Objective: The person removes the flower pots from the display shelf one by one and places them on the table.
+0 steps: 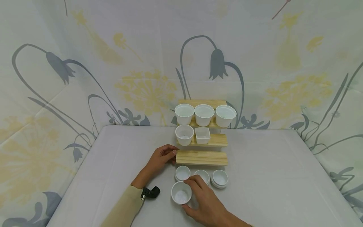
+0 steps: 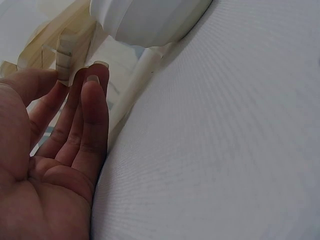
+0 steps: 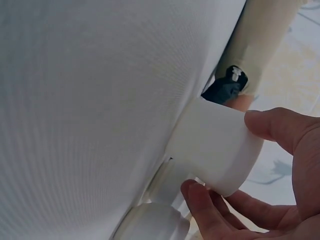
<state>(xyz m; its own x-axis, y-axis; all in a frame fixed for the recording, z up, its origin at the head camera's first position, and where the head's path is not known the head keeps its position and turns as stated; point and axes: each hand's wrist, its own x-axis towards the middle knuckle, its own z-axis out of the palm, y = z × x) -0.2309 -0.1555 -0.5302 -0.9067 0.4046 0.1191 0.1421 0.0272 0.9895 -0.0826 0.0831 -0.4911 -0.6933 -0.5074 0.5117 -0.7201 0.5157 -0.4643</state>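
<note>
Right hand [image 1: 207, 201], head view: pinched a white cup [image 1: 181, 193] between thumb and fingers at its near and far sides; the cup, mouth upward, was just in front of a row of three cups [image 1: 219, 178].
Left hand [image 1: 161, 159], head view: fingers bent at the left end of the lowest plank [image 1: 202, 157] of a wooden stand [image 1: 202, 102], a grip suited to steadying it.
Room, head view: the lowest plank lay bare; the worktop [image 1: 269, 176] was open rightward, its back edge meeting the printed cloth [image 1: 261, 63].
Plank end, left wrist view: thumb and a finger pinched the wood; light, still pressure seemed best.
Cup wall, right wrist view: thumb and fingertips pressed opposite sides; contact with the worktop could not be told. A gentle, level lift would have spared the neighbouring cups.
</note>
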